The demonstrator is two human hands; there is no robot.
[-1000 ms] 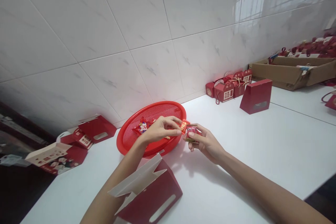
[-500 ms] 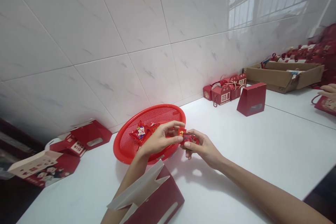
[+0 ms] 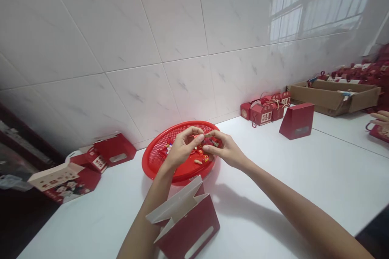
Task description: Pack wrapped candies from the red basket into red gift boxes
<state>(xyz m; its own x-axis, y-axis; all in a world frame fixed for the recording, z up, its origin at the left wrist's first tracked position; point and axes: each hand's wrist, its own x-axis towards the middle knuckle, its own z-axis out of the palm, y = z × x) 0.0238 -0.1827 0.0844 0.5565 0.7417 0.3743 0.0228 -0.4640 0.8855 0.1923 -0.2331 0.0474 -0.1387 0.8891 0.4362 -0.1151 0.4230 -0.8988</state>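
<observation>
Over the red plastic basket [image 3: 147, 166], both my hands are close together. My right hand [image 3: 226, 150] is closed round small wrapped candies [image 3: 215, 141] with shiny red and dark wrappers. Thumb and fingers bent toward each other, my left hand [image 3: 184, 149] nearly touches the right one; what it pinches is hidden. Red-wrapped candies [image 3: 199, 154] and a peanut [image 3: 198, 162] lie in the basket below, and a red packet [image 3: 166, 149] shows at its left. An open-topped red gift box [image 3: 190, 226] stands on the table in front of the basket, beside my left forearm.
Red boxes [image 3: 82, 178] are stacked at the left. Several small red boxes [image 3: 261, 113] stand by the wall, near a slanted red box [image 3: 298, 121]. A cardboard tray [image 3: 331, 99] sits at the back right. Another person's hand [image 3: 381, 118] shows at the right edge, at a red box.
My hands have moved from the basket's right rim to over its middle, candies still in the right hand. Candies and a peanut now show below them. The view has shifted slightly.
</observation>
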